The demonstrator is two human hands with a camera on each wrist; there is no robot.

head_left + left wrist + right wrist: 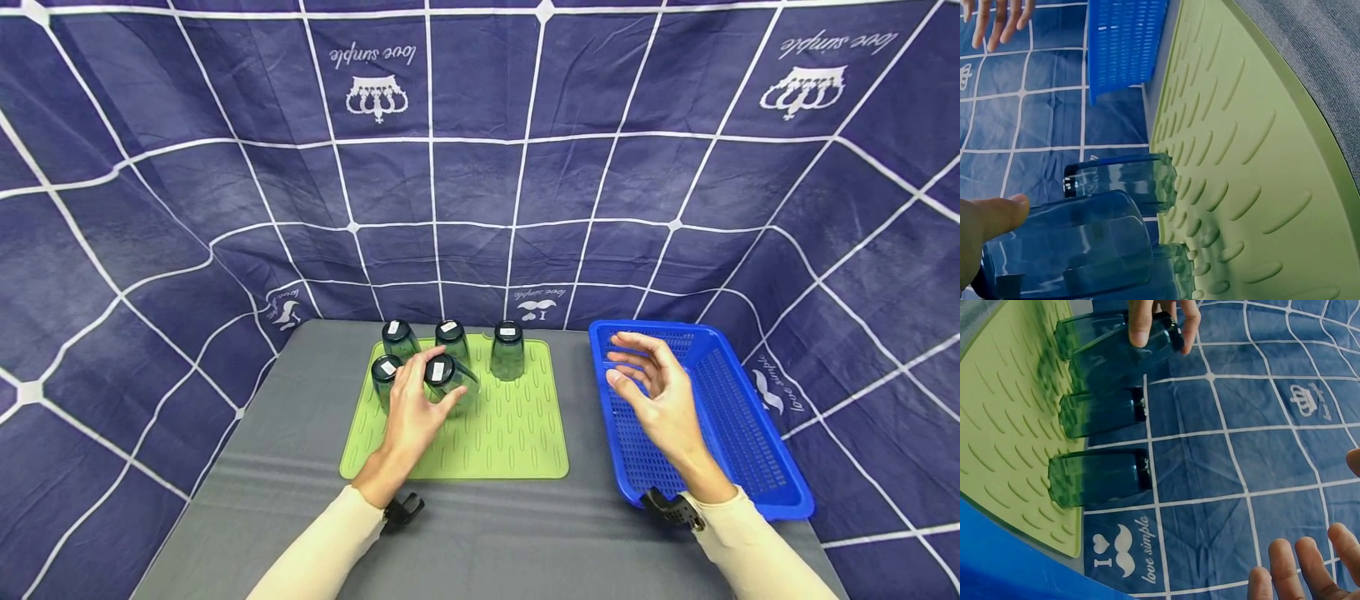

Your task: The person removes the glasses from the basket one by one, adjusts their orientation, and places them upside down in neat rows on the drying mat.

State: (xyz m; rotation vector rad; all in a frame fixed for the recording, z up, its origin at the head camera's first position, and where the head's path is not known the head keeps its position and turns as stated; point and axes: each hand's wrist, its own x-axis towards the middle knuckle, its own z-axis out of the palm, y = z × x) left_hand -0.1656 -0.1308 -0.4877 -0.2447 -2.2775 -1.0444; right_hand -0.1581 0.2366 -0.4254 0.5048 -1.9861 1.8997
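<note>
My left hand (414,410) grips a dark blue-green drinking glass (447,373) near its base, which points up. In the left wrist view that glass (1072,247) is tilted and its rim is off the mat. Four-sided green drying mat (487,454) lies beneath it. Several like glasses stand upside down there: one (507,350) at the right, one (452,336) behind the held glass, one (398,336) at the back left and one (385,371) beside my left hand. Over the blue basket (750,400), my right hand (663,400) hovers with loosely bent fingers and holds nothing.
The basket stands to the right of the mat on a grey cloth-covered table (495,542). A dark blue curtain (480,183) with white grid lines encloses the back and sides. Small white labels are stuck on the glass bases.
</note>
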